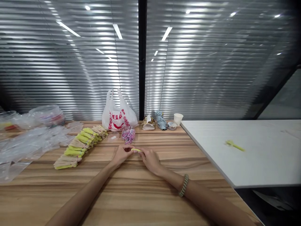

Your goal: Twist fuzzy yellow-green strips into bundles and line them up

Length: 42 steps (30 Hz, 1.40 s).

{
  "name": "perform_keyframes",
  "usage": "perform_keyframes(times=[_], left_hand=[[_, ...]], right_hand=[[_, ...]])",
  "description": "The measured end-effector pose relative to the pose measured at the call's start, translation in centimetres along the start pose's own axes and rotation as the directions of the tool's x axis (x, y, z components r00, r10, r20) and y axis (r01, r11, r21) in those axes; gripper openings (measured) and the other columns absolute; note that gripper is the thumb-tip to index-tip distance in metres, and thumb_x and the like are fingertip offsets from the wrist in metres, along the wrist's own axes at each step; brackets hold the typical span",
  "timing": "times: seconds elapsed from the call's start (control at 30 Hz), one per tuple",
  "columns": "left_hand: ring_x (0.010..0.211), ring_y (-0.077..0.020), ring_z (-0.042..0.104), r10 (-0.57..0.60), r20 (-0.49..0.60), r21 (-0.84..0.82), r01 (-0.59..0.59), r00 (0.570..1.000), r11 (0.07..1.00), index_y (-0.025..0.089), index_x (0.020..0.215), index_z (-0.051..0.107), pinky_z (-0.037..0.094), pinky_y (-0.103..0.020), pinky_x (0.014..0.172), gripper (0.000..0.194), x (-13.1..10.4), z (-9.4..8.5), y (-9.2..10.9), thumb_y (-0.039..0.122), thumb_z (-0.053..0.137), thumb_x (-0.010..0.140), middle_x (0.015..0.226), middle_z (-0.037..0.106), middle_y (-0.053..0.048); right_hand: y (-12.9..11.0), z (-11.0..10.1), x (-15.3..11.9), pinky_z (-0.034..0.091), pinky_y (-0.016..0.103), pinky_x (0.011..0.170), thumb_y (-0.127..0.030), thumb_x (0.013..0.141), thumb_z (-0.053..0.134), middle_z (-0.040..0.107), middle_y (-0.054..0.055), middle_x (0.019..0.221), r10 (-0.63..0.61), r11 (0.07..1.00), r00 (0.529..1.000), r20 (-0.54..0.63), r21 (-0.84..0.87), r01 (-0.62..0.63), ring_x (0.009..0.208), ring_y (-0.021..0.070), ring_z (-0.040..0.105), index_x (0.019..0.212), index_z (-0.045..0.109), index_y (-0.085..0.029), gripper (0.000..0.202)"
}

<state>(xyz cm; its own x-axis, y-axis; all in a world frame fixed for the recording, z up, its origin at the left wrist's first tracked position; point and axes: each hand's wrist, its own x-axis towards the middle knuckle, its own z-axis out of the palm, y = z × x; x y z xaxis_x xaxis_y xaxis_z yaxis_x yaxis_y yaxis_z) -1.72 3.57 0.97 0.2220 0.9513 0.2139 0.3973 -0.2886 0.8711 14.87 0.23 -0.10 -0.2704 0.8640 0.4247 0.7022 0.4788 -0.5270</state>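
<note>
Between my two hands, just above the wooden table, is a small yellow bundle [135, 150], thin and short. My left hand [122, 154] pinches its left end, where something pale pink shows at the fingertips, too small to name. The right end is gripped by the fingers of my right hand [150, 159]. Left of my hands lies a long row of yellow and beige bundles [81, 144], stacked side by side. A heap of pink and purple small bands or ties [128, 135] sits just beyond my left hand, beside a round clear lid [113, 137].
Behind stand a white plastic bag [119, 117] with red print, a gold tissue pack [148, 123], a folded blue-grey umbrella [161, 121], a tape roll [171, 126] and a paper cup [178, 119]. Clear plastic bags [35, 141] cover the left. A yellow piece [235, 146] lies on the white table.
</note>
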Motion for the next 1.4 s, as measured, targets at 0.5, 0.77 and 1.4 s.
perform_keyframes(times=[0.5, 0.77, 1.4], left_hand=[[0.061, -0.0146, 0.055, -0.015, 0.141, -0.067, 0.025, 0.990, 0.997, 0.012, 0.071, 0.067, 0.041, -0.023, 0.058, 0.028, -0.1, -0.1, -0.1, 0.039, 0.063, 0.063, 0.067, 0.065, -0.004], [0.059, -0.0137, 0.054, 0.026, 0.120, -0.039, -0.022, 0.992, 0.999, 0.014, 0.074, 0.068, 0.039, -0.022, 0.056, 0.027, -0.2, 0.1, 0.0, 0.038, 0.063, 0.064, 0.067, 0.066, -0.003], [0.060, -0.0132, 0.051, 0.113, 0.150, -0.029, -0.110, 0.982, 0.994, 0.015, 0.080, 0.067, 0.037, -0.022, 0.054, 0.031, -0.2, 0.6, 0.8, 0.041, 0.051, 0.075, 0.071, 0.064, -0.003]], right_hand=[[-0.4, 0.2, -0.2, 0.033, 0.032, 0.077, -0.020, 0.087, 0.041, 0.061, 0.005, 0.090, -0.212, 0.849, 0.976, 0.057, -0.483, 0.213, 0.085, 0.0193, 0.049, 0.096, 0.054, -0.018, 0.016], [-0.3, 0.2, -0.2, 0.033, 0.030, 0.076, -0.009, 0.082, 0.042, 0.062, 0.005, 0.084, -0.168, 0.878, 0.982, 0.081, -0.440, 0.186, 0.084, 0.0187, 0.052, 0.096, 0.054, -0.017, 0.021], [-0.4, -0.7, 0.0, 0.033, 0.024, 0.066, -0.025, 0.091, 0.030, 0.065, 0.003, 0.081, 0.068, 0.975, 0.997, -0.041, -0.211, -0.075, 0.076, 0.0162, 0.057, 0.089, 0.057, -0.021, 0.027]])
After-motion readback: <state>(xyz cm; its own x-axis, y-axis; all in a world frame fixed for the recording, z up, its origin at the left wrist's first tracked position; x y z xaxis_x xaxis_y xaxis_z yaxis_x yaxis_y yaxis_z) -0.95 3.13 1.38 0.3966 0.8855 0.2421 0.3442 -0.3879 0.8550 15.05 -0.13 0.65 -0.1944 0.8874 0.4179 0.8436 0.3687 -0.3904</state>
